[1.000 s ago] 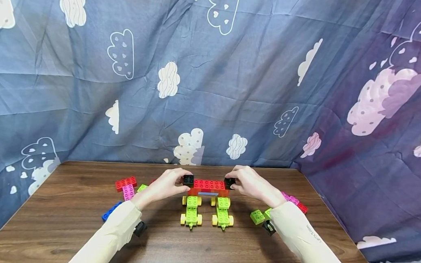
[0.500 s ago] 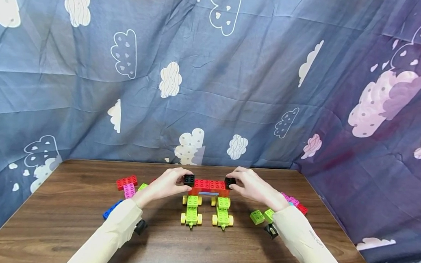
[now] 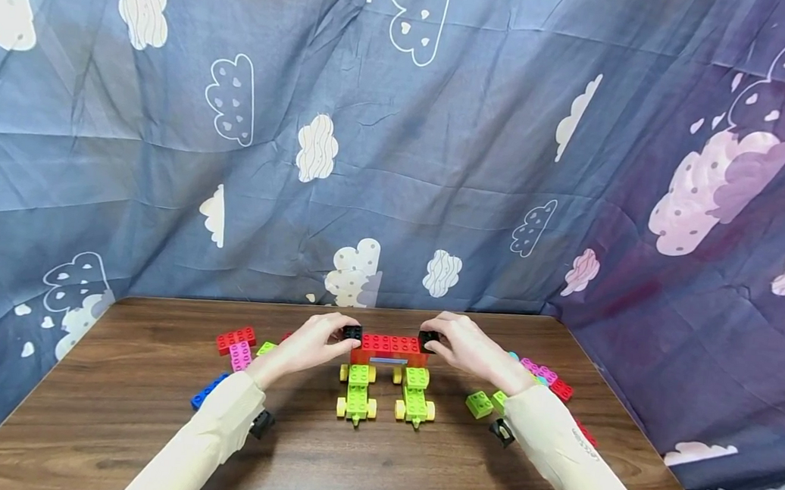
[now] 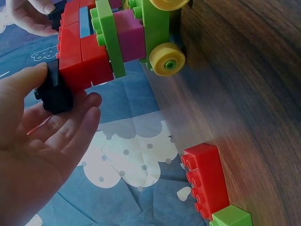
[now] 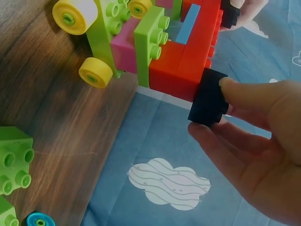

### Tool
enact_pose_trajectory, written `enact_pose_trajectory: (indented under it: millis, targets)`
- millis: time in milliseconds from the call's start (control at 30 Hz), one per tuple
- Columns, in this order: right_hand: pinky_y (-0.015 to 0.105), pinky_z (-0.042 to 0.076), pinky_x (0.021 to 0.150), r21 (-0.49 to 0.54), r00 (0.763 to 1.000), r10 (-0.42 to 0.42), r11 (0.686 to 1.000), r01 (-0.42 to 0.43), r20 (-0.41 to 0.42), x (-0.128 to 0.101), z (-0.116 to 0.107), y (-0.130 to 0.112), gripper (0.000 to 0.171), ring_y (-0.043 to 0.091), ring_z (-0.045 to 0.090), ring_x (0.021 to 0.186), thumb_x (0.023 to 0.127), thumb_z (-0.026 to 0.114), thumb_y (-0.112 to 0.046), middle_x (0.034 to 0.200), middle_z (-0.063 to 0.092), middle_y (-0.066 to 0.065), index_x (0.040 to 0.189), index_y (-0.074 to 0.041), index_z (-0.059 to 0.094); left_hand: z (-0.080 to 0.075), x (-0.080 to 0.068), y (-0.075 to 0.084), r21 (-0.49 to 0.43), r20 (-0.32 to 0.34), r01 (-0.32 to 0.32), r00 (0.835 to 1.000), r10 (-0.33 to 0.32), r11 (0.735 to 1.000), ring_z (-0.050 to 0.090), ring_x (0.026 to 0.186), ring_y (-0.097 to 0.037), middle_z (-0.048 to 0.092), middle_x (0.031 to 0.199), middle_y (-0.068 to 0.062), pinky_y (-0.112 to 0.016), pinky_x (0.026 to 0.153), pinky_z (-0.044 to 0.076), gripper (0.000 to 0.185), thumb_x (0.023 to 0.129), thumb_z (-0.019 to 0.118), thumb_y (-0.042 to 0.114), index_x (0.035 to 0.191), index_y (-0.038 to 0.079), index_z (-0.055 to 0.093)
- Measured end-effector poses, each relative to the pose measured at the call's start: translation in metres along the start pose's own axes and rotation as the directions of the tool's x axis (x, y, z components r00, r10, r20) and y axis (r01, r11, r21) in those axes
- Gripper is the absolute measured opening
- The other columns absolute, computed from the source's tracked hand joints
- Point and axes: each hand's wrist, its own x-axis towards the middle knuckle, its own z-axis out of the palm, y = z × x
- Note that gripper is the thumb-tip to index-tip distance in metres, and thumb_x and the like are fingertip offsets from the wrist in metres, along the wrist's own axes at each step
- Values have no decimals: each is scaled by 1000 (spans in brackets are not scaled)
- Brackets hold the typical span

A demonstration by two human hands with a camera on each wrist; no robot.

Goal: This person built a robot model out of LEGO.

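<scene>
My left hand pinches a black brick between thumb and fingers at the left end of a row of red bricks. At the right end, my right hand pinches another black brick in the same way. Both black bricks sit against the studded top of the red row. A blue strip shows in a gap in the red wall. Below, pink bricks and green plates join the red row to two green wheeled bases with yellow wheels.
On the left of the wooden table lie a red brick, a pink brick and a blue brick. Green bricks, pink bricks and a black piece lie on the right, partly behind the forearm. A cloth hangs behind.
My right hand has dipped slightly and its forearm has shifted a little, showing more of the loose bricks beside it. Both hands keep hold of their black bricks.
</scene>
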Motion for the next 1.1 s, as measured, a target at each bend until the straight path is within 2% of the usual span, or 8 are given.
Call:
enact_pose_trajectory:
  millis: [267,500,700,933,1100]
  targets:
    - [37,55,78,3,1000,16,1000,-17,18,0,-1,-3,25,22,66,89,90,70,-11,101,69,11,113,-2,70,3,-1,-1,-36,-5,-6,1000,6,999,64,87,-12,70,102,-6,-42,81,58,24,96,65,19,115,5,67]
    - [32,53,75,46,1000,20,999,-21,19,0,-3,-2,25,22,65,86,91,71,-13,100,69,9,114,-3,70,1,0,1,-35,-7,-3,1000,3,999,65,88,-16,70,103,-6,-40,80,58,25,96,65,20,116,6,67]
    - [34,54,78,41,1000,25,999,-26,19,1,-3,-1,27,18,65,89,91,70,-15,102,70,8,115,-4,70,-1,-2,0,-26,-8,4,1000,-4,1000,67,93,-19,70,109,-10,-41,84,58,33,95,66,22,123,3,65]
    - [35,55,79,42,1000,26,999,-27,7,0,-1,-1,28,20,66,91,91,71,-15,104,70,10,116,-1,70,-15,-9,-4,-31,-43,32,999,-34,999,68,105,-28,68,117,-16,-47,94,54,43,94,68,25,128,0,60]
    - [35,55,79,44,1000,26,999,-26,-1,-1,0,0,28,20,66,91,91,71,-14,103,70,10,115,-1,70,-29,-21,-13,13,-70,30,997,-29,999,67,106,-29,69,116,-17,-48,94,54,40,91,71,22,124,0,63]
